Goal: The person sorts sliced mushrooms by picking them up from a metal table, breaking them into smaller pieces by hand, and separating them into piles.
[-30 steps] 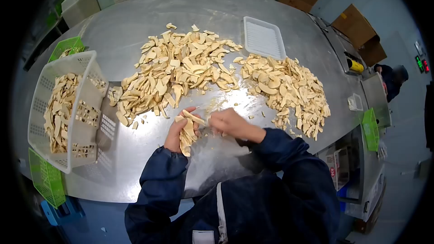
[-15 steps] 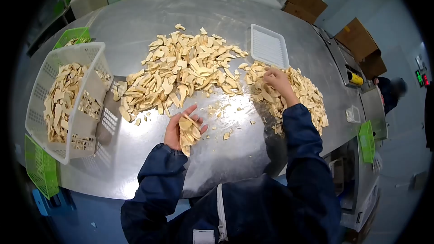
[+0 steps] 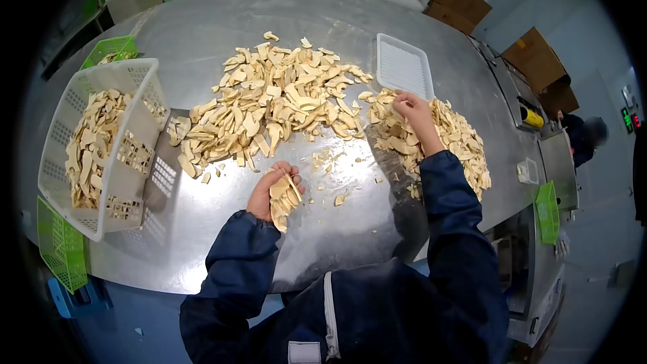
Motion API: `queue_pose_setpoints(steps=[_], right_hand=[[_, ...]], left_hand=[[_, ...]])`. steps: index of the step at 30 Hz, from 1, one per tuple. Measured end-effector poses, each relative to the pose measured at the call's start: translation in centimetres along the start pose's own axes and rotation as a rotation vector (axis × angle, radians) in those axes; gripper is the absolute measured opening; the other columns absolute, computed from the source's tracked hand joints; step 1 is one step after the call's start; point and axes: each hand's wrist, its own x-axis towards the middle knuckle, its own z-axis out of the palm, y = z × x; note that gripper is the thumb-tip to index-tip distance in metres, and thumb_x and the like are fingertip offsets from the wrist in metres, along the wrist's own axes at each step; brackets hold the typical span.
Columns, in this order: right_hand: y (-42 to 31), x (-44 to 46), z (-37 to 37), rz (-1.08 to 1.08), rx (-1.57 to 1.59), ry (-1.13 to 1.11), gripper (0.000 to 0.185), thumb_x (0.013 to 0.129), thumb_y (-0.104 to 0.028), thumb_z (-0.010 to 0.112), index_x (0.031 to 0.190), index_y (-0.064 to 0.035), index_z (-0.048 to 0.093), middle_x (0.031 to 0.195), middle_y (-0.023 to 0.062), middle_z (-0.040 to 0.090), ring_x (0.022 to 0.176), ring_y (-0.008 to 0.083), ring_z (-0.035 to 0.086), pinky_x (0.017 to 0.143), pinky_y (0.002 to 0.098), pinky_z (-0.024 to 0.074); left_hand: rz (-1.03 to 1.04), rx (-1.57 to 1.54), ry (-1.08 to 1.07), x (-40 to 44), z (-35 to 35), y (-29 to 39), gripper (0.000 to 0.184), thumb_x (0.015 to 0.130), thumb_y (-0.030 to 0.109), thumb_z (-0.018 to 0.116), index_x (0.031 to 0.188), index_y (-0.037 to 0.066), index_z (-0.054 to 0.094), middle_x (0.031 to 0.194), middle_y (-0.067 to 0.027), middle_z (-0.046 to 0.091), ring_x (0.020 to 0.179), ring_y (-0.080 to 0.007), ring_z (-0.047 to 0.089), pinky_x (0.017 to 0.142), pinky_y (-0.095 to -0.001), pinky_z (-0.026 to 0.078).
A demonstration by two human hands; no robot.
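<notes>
The left hand has curled tighter around its slices over the table, likely steadying them. The right hand is now at the right pile; whether it grips anything, I cannot tell.

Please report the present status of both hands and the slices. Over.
Left hand closed around several pale slices. Right hand over right-hand pile, grip unclear. White tray at that pile's far edge; loose crumbs between hands.
</notes>
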Motion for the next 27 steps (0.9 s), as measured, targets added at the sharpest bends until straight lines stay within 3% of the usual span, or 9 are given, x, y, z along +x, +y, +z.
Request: queue_pose_setpoints(steps=[3,8,12,15,22,25,27], right_hand=[[-1.9,-0.4,0.7,0.254,0.416,-0.115,0.011,0.084,-0.016,0.063,0.084,-0.0052,0.061,0.08,-0.0018,0.06,0.062,0.0041,0.051,0.054,0.0189,0.0398],[-7.0,-3.3,4.5,0.441,0.602,-0.339,0.012,0.088,-0.017,0.059,0.082,-0.0068,0.059,0.069,-0.0026,0.056,0.056,0.0047,0.051,0.049,0.0174,0.0398],[-8.9,-5.7,7.6,0.386,0.476,-0.562,0.011,0.084,-0.01,0.06,0.085,0.001,0.058,0.069,0.0035,0.058,0.057,0.0102,0.058,0.053,0.0247,0.0523],[-11.8,-7.9,9.7,0.356,0.369,-0.687,0.01,0.086,-0.01,0.058,0.087,-0.0002,0.058,0.07,0.0036,0.058,0.059,0.0107,0.06,0.056,0.0231,0.0525],[-12.8,-8.8,12.1,0.048,-0.013,-0.789,0.013,0.076,-0.01,0.059,0.081,0.0022,0.061,0.061,0.0045,0.061,0.056,0.0093,0.058,0.054,0.0226,0.0441],[-13.2,-8.6,12.3,-0.195,-0.199,-0.761,0.016,0.073,-0.015,0.059,0.078,0.0,0.061,0.058,0.0102,0.059,0.052,0.0193,0.059,0.053,0.0293,0.0455],[-13.0,-8.5,12.6,-0.229,-0.211,-0.755,0.016,0.071,-0.016,0.059,0.077,-0.001,0.061,0.06,0.0126,0.06,0.054,0.0235,0.059,0.053,0.0308,0.0454]], left_hand=[[-0.003,-0.008,0.023,-0.2,0.8,0.1,0.01,0.086,0.016,0.055,0.088,0.008,0.049,0.092,-0.0057,0.051,0.081,-0.0173,0.054,0.077,-0.0349,0.048],[-0.053,-0.01,-0.093,-0.2,-0.1,0.3,0.01,0.086,0.016,0.055,0.091,0.007,0.051,0.087,-0.0048,0.052,0.078,-0.0173,0.055,0.08,-0.036,0.049],[-0.017,0.204,0.034,-0.3,0.7,0.1,0.024,0.087,0.016,0.054,0.107,0.004,0.051,0.086,-0.0038,0.051,0.08,-0.0173,0.054,0.079,-0.0348,0.051],[-0.045,0.318,0.006,-0.6,1.6,0.3,0.025,0.088,0.016,0.055,0.108,0.002,0.051,0.085,-0.004,0.054,0.078,-0.0158,0.057,0.075,-0.0318,0.052],[0.004,0.619,-0.012,-0.3,0.9,0.0,0.012,0.086,0.014,0.058,0.092,0.005,0.053,0.085,-0.0062,0.06,0.074,-0.0139,0.061,0.068,-0.0272,0.051],[0.069,0.716,0.026,-0.2,1.1,-0.2,0.008,0.084,0.009,0.057,0.089,0.004,0.053,0.08,-0.0044,0.06,0.072,-0.0116,0.059,0.066,-0.025,0.047],[0.136,0.754,0.05,-0.3,1.4,-0.4,0.008,0.082,0.01,0.059,0.086,0.005,0.054,0.075,-0.0038,0.06,0.069,-0.0099,0.056,0.064,-0.0234,0.043]])
